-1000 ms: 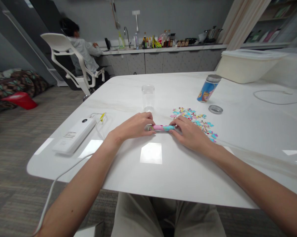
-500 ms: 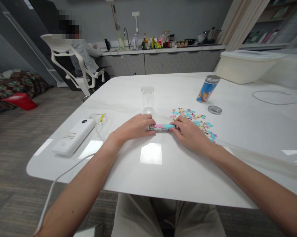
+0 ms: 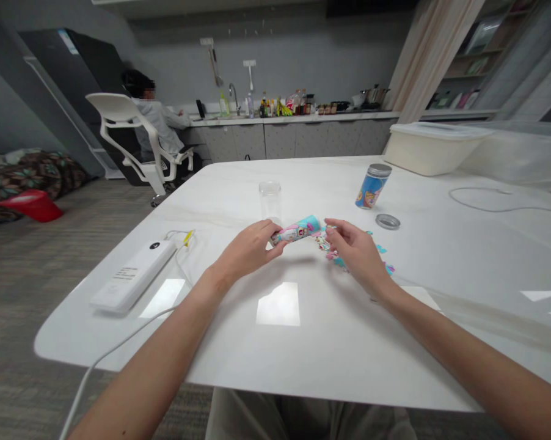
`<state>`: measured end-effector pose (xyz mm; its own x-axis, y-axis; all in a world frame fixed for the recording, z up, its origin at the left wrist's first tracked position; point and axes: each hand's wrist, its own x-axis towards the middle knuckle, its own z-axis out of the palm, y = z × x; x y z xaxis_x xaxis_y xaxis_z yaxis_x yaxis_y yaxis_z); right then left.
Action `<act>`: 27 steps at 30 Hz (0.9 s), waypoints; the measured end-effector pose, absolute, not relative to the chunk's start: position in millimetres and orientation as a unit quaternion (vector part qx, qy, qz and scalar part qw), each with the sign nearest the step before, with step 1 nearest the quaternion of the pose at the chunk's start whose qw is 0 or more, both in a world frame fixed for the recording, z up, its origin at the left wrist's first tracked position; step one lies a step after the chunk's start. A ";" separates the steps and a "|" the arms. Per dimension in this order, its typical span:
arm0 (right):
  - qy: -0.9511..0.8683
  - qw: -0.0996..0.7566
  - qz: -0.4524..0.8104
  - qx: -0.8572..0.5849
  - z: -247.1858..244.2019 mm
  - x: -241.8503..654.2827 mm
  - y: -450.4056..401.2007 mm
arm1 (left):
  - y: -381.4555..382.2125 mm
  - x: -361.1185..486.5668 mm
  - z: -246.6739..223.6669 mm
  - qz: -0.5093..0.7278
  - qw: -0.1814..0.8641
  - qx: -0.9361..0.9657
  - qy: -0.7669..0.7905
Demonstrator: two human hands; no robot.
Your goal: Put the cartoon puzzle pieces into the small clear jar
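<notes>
"What are your hands doing?"

"My left hand point(image 3: 250, 247) pinches the roll point(image 3: 298, 230) near its left end. The roll slants up to the right, seemingly lifted off the desk point(image 3: 330, 342)."

"And the other?"

"My right hand point(image 3: 355, 253) is half spread, fingers curved, gripping nothing that I can see. It's just beside the roll's free end, by the pieces point(image 3: 322, 242)."

"How far along are you?"

"The roll looks wound into a tube, so I'd call that much done. It's outside the jar point(image 3: 270, 198), which stands just beyond my left hand; I see nothing inside. The pieces lie loose, so I'd judge gathering them not done."

"Farther out?"

"The can point(image 3: 373, 186) stands capped beyond the pieces. A loose lid point(image 3: 388, 221) lies flat near it, not fitted to anything."
</notes>
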<state>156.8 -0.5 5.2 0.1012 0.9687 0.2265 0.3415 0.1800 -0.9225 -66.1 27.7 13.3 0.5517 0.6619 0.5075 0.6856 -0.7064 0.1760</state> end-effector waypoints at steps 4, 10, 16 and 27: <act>-0.470 0.489 0.527 -0.512 10.5 152.4 -2.9 | 26.0 -60.8 9.4 -0.315 0.004 -0.864 -0.393; -0.442 0.488 0.625 -0.419 13.9 150.1 -8.7 | 21.8 -54.3 4.9 -0.309 -0.045 -0.872 -0.377; -0.507 0.475 0.585 -0.419 14.5 147.6 -10.9 | 18.4 -51.5 6.5 -0.262 -0.018 -0.899 -0.350; -0.538 0.526 0.468 -0.464 7.4 143.6 -10.7 | 17.9 -48.3 5.9 -0.226 0.023 -0.917 -0.327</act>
<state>143.6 -10.7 7.4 -0.0163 0.9912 0.1310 0.0072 0.1311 -0.9913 -48.3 17.9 5.9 0.6835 0.5898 0.4300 0.6108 -0.7847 0.1056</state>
